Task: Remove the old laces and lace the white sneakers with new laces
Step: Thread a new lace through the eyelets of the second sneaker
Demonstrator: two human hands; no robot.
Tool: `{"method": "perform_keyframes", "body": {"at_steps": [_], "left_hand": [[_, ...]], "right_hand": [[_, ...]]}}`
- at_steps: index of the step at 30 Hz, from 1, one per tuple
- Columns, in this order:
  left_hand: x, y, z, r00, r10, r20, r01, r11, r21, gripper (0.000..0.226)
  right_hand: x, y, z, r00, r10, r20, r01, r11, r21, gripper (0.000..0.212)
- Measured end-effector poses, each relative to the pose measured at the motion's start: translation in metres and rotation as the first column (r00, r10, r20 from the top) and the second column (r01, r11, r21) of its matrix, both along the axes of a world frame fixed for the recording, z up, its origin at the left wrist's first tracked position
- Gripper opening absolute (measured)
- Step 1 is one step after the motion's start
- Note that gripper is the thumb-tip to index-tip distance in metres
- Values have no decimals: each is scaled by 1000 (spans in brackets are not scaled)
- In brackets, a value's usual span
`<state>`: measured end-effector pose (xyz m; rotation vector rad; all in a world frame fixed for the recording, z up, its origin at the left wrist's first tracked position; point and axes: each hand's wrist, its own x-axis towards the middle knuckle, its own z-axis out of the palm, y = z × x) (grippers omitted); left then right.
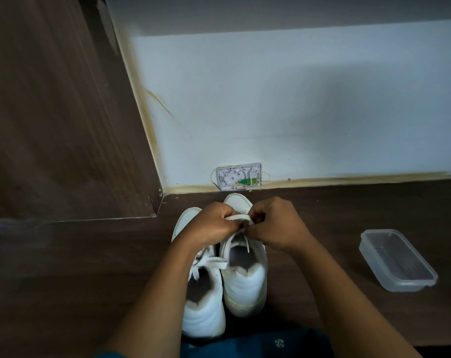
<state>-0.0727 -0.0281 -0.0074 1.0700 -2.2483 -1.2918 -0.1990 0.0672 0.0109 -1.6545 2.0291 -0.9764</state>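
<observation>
On the dark wood-grain desk [90,267] the pair of white low-top sneakers [245,282] stands side by side, long axes running straight away from the person, toes toward the wall. Over the right-side sneaker's forefoot the left hand [211,226] and right hand [276,226], equally near, each pinch the flat white lace [237,217] stretched crosswise between them. Fingers hide its eyelet, probably a low one.

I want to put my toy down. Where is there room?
Bare floor lies between the right sneaker and the plastic container, and left of the left sneaker. Crowded over them: left hand and right hand grip a lace.
</observation>
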Motion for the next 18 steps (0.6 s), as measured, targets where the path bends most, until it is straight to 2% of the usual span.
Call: {"method": "perform_keyframes", "body": {"at_steps": [7,10,15,18], "left_hand": [[4,1,1,999,4,-43,-4,1000,16,14],[6,0,2,998,5,-64,-2,999,42,5],[5,1,6,994,-18,-104,23,999,47,32],[6,1,6,995,-2,-97,9,997,76,28]], "right_hand": [[2,-5,-6,997,-66,-26,65,996,-63,23],[4,-6,-6,996,-70,-52,67,997,-46,31],[1,-7,-4,999,-30,-27,30,999,16,35],[2,-9,-6,998,-39,-38,41,999,28,36]]}}
